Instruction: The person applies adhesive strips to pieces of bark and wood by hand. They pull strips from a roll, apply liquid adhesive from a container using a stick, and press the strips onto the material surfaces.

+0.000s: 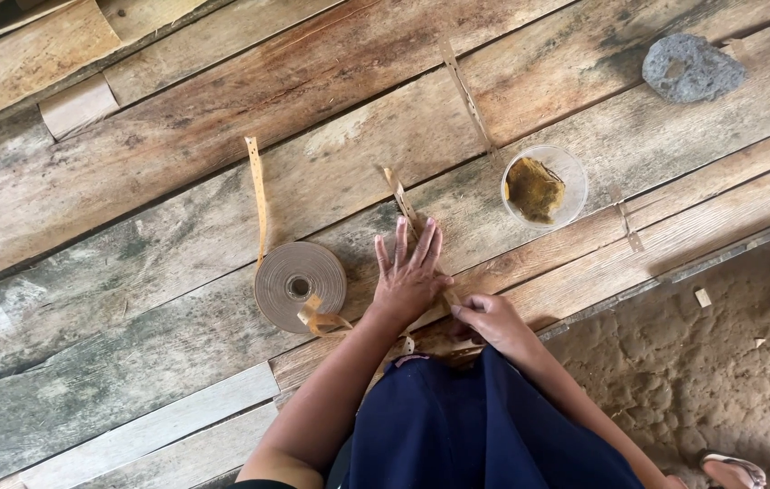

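Nearest the lens: dark blue garment [484, 426] over the person's lap, filling the near centre, both forearms running out from it.

Plank floor [131, 272], weathered grey-brown, takes up most of the view. Bare earth [720, 362] at near right, below the floor edge; a sandalled foot [733, 469] just shows at the near right corner.

Grey rough stone [693, 68] far right on the planks, well apart from the hands.

Coiled roll of flat tan strip [300, 285] lies on its side just left of the left hand, one loose tail running away toward the far side, another kinked end curling at its near edge. Most of the strip is wound on the roll.

Clear round bowl [545, 186] right of and beyond the hands, holding a brownish-yellow lump; contents unclear.

Left hand [410, 276]: flat, fingers spread, palm pressing down on a narrow strip piece [399, 195] that pokes out past the fingertips. Grips nothing, just pins it.

Right hand [492, 317]: fingers curled in near the left wrist, touching the near part of the strip. Whether it pinches the strip, cannot tell.

Several short strip pieces lie cut and scattered on the far planks [466, 91] and at right [629, 231]. Judging by these, some lengths are already made and the work is early; no woven or joined piece shows.
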